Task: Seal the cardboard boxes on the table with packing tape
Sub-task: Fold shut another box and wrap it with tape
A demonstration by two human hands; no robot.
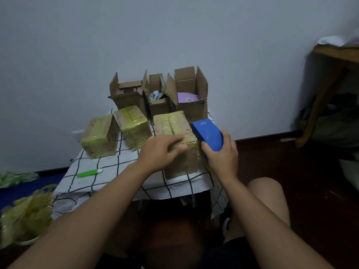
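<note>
A closed cardboard box (174, 125) with yellowish tape across its top stands at the front right of the small table (108, 179). My left hand (161, 152) lies flat on the box's near top edge, fingers straight. My right hand (223, 154) grips a blue tape dispenser (206, 135) against the box's right side, its yellow roll showing below. Two taped boxes sit to the left, one (100, 138) tilted at the table's left edge and one (133, 127) behind it. Three open boxes stand at the back: left (127, 94), middle (157, 96) and right (189, 94).
A green utility knife (89, 173) lies on the checked tablecloth at the front left. A bin with crumpled yellow tape waste (27, 216) stands on the floor at the left. A wooden table leg (322, 101) is at the right. My knee (266, 195) is beside the table.
</note>
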